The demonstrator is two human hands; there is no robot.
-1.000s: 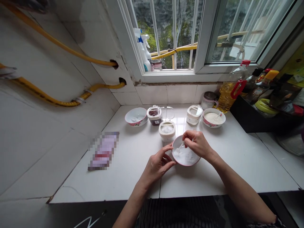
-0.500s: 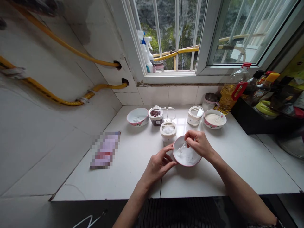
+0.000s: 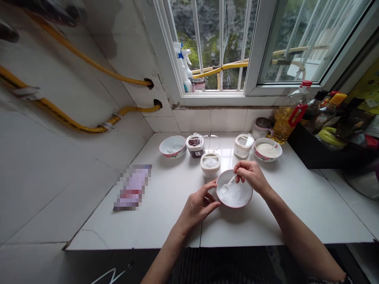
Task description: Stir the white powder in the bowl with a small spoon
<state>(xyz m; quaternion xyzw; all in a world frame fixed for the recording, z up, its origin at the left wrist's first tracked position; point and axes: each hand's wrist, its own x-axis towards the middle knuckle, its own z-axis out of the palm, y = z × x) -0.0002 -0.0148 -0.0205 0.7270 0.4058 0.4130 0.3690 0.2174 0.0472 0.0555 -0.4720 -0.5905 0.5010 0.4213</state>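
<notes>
A bowl [image 3: 241, 197] with a pink rim and white powder in it stands on the white counter. My left hand [image 3: 201, 202] grips its left rim between thumb and fingers. My right hand [image 3: 248, 174] pinches the handle of a small white spoon [image 3: 226, 187], whose scoop is over the powder at the bowl's left side. Just behind the bowl is an open white jar [image 3: 210, 163] of white grains. A jar with dark contents [image 3: 195, 146] stands behind that, its clear lid raised.
A flowered bowl [image 3: 173, 147] stands at the back left, and another bowl [image 3: 267, 150] with pale powder is at the back right beside a white jar [image 3: 243, 145]. An oil bottle [image 3: 284, 118] and a black box [image 3: 304, 146] line the right side. A blurred purple packet [image 3: 132, 187] lies left.
My right hand has shifted slightly up and right, and more of the spoon shows, tilted in the bowl. My left hand keeps its hold on the rim.
</notes>
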